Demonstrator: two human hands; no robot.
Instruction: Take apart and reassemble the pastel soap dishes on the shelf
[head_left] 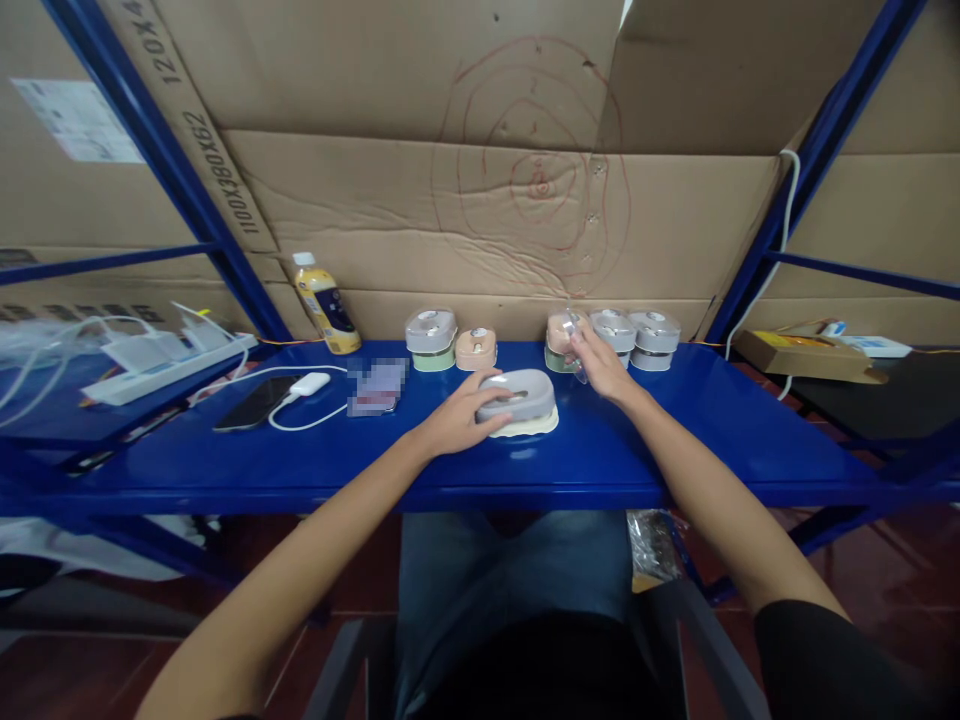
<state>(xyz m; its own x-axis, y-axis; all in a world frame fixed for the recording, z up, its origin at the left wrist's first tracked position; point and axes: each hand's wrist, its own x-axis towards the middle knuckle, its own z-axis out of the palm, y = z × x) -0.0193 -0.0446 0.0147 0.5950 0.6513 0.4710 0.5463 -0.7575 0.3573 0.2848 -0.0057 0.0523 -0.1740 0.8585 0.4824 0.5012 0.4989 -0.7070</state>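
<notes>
My left hand (pixel 457 420) rests on the left side of a grey-lidded container with a cream base (pixel 520 403) in the middle of the blue shelf (pixel 600 455), fingers curled around its edge. My right hand (pixel 600 365) reaches toward the back row and pinches a small clear item (pixel 572 325) in front of a peach-lidded container (pixel 559 335). What the clear item is stays unclear. Two grey-lidded containers (pixel 634 337) stand just right of that hand.
At the back stand a grey container with a green base (pixel 430 338) and a small peach one (pixel 475 349). A yellow bottle (pixel 328 305), a phone (pixel 253 402), a white charger with cable (pixel 309 384) and a power strip (pixel 169 362) lie left. Cardboard walls the back.
</notes>
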